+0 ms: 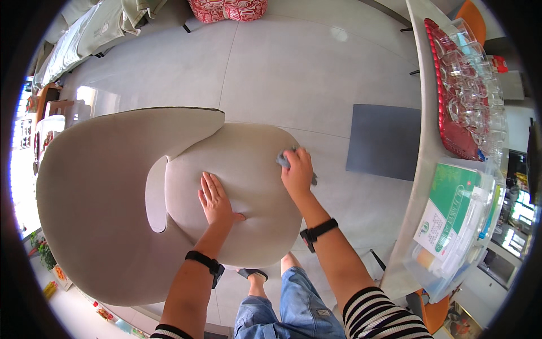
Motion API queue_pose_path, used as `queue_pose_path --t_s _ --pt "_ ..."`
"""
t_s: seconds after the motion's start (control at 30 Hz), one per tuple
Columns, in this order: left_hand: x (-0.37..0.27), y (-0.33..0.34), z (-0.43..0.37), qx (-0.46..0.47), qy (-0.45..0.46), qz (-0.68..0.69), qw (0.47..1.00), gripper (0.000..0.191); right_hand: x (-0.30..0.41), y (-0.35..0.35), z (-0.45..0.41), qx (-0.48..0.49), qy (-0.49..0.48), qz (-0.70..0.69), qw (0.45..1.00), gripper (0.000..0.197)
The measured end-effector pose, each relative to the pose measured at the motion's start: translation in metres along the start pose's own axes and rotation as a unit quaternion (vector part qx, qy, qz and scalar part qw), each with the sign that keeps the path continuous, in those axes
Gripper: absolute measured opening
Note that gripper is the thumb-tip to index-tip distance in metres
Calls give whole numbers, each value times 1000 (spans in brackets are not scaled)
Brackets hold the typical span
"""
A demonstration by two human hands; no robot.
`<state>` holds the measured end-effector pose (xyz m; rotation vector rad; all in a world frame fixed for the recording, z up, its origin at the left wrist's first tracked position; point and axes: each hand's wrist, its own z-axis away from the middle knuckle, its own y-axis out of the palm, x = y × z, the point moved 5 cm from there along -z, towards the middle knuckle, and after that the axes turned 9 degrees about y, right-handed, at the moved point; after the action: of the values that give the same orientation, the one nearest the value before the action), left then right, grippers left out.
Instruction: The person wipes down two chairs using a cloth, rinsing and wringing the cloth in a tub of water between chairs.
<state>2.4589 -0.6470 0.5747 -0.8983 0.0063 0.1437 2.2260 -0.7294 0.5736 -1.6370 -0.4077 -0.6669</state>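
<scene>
A beige upholstered chair (pixel 254 186) stands before me, its wide curved backrest (pixel 97 190) to the left and its padded seat towards the middle. My left hand (pixel 217 201) rests flat on the seat, fingers spread a little, holding nothing. At the seat's right edge, my right hand (pixel 297 171) grips a crumpled grey cloth (pixel 283 159) that shows between the fingers and below the palm. The palm side of this hand is hidden. Both wrists wear black bands.
A long counter (pixel 417 169) runs along the right, bearing a red tray (pixel 461 144) of clear glass cups and a clear plastic box (pixel 451 271) with a green-and-white package. A dark grey mat (pixel 383 142) lies on the tiled floor. A red patterned stool (pixel 228 9) and a sofa (pixel 165 21) stand beyond.
</scene>
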Motion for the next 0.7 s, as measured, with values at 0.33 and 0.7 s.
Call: queue_pose_path --t_s 0.33,0.7 --pt "3 -6 5 -19 19 12 1000 163 14 4 30 30 -58 2 998 31" --pt "1 -5 3 11 -4 -11 1000 163 -11 -9 38 54 81 31 995 28"
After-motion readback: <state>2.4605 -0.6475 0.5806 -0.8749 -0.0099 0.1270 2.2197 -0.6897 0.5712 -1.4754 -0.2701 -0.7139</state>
